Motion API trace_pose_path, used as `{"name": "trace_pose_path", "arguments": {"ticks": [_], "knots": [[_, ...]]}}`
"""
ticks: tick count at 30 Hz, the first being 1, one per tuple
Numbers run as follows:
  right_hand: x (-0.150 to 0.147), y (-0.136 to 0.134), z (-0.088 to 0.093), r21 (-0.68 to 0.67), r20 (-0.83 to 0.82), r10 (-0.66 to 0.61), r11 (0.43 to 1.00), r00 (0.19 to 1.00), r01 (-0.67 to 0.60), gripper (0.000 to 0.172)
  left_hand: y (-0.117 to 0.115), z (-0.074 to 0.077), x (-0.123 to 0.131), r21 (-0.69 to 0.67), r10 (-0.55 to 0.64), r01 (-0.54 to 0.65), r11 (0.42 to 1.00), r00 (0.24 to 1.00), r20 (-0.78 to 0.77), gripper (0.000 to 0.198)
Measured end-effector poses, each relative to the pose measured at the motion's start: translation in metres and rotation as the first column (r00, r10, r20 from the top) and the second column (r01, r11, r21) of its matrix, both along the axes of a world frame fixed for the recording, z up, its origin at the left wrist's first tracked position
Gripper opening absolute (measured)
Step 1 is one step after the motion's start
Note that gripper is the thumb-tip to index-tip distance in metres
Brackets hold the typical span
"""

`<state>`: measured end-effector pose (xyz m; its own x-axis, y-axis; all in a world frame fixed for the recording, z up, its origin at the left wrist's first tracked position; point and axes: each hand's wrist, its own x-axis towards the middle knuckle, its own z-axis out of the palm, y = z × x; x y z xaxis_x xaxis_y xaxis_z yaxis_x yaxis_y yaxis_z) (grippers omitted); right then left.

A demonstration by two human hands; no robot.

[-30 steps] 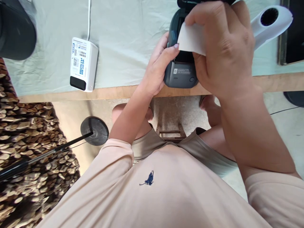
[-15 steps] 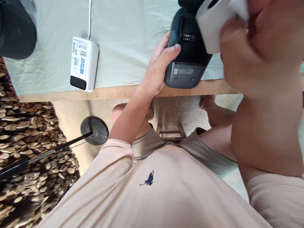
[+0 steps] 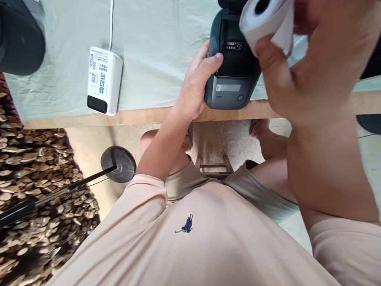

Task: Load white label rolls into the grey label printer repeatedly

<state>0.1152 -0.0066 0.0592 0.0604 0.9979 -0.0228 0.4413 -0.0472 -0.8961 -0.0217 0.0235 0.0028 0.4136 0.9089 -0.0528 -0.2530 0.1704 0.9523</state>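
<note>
A dark grey device (image 3: 230,93), perhaps a small printer, has its lid raised and a black hollow inside. My left hand (image 3: 198,79) grips its left side, thumb over the edge. Above the right part of the hollow is a white paper roll (image 3: 258,24) with a dark core, its loose end hanging on the right. My right hand (image 3: 285,75) holds this roll from the right, thumb on its lower side. The other fingers of that hand are mostly hidden behind the roll.
A white box-shaped device (image 3: 104,79) with a cable lies on the cloth-covered table (image 3: 154,51). At the far left stands a dark rounded object (image 3: 20,37). Below are a round black stand base (image 3: 118,163), stacked wood (image 3: 38,167) and a wooden stool (image 3: 214,167).
My right hand has moved left and turned the roll, so more of its core end shows. My left hand and the device have shifted slightly left.
</note>
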Motion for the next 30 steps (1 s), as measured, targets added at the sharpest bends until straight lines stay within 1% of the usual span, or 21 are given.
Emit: {"name": "trace_pose_path", "arguments": {"ticks": [1,2,3,4,9,13,16,18,20,23,25,27,28,30], "knots": [[0.0,-0.001,-0.002,0.083,0.271,0.054,0.993,0.961,-0.079,0.042,0.0,0.0,0.0,0.045,-0.012,0.014,0.999,0.999,-0.036,0.031],[0.0,-0.002,-0.003,0.122,0.489,0.073,0.981,0.869,-0.151,0.042,0.0,0.0,0.0,0.084,-0.024,0.029,0.996,0.997,-0.069,0.036],[-0.001,-0.002,-0.004,0.124,0.617,0.073,0.974,0.784,-0.188,0.043,-0.001,0.001,0.0,0.114,-0.036,0.047,0.992,0.995,-0.096,0.04],[-0.003,-0.002,-0.005,0.107,0.657,0.066,0.978,0.751,-0.18,0.042,-0.001,0.002,0.0,0.126,-0.039,0.053,0.991,0.993,-0.108,0.041],[-0.008,0.002,-0.009,0.065,0.688,0.06,0.988,0.723,-0.144,0.039,-0.002,0.006,0.003,0.061,0.034,-0.031,0.998,0.998,-0.05,0.021],[-0.004,0.006,-0.019,0.055,0.708,0.073,0.986,0.702,-0.157,0.028,-0.004,0.008,0.004,0.02,0.043,-0.044,0.999,0.998,0.045,0.012],[0.001,0.007,-0.024,0.115,0.721,0.022,0.982,0.693,-0.152,0.023,-0.004,0.009,0.004,-0.042,0.043,-0.038,0.998,0.992,0.12,0.01],[0.002,0.007,-0.025,0.177,0.722,-0.007,0.968,0.692,-0.175,0.025,-0.004,0.009,0.004,-0.093,0.052,-0.036,0.995,0.984,0.168,0.01],[0.0,0.006,-0.026,0.208,0.719,0.005,0.953,0.695,-0.222,0.027,-0.003,0.008,0.004,-0.129,0.056,-0.031,0.991,0.979,0.194,0.013],[-0.003,0.005,-0.027,0.195,0.716,0.064,0.938,0.696,-0.287,0.025,-0.001,0.006,0.002,-0.142,0.043,-0.015,0.99,0.98,0.193,0.017],[-0.004,0.005,-0.027,0.19,0.715,0.096,0.927,0.693,-0.324,0.023,0.0,0.004,0.0,-0.135,0.038,-0.011,0.991,0.98,0.195,0.012],[-0.003,0.005,-0.026,0.2,0.692,0.111,0.92,0.713,-0.337,0.025,0.001,0.003,-0.001,-0.128,0.03,-0.003,0.992,0.977,0.21,0.006],[-0.003,0.005,-0.025,0.21,0.663,0.107,0.923,0.741,-0.322,0.025,0.001,0.003,-0.001,-0.126,0.02,0.007,0.992,0.976,0.217,0.005],[-0.002,0.005,-0.022,0.231,0.584,0.074,0.94,0.809,-0.253,0.027,0.0,0.003,-0.001,-0.119,0.003,0.023,0.993,0.977,0.215,0.008]]}}
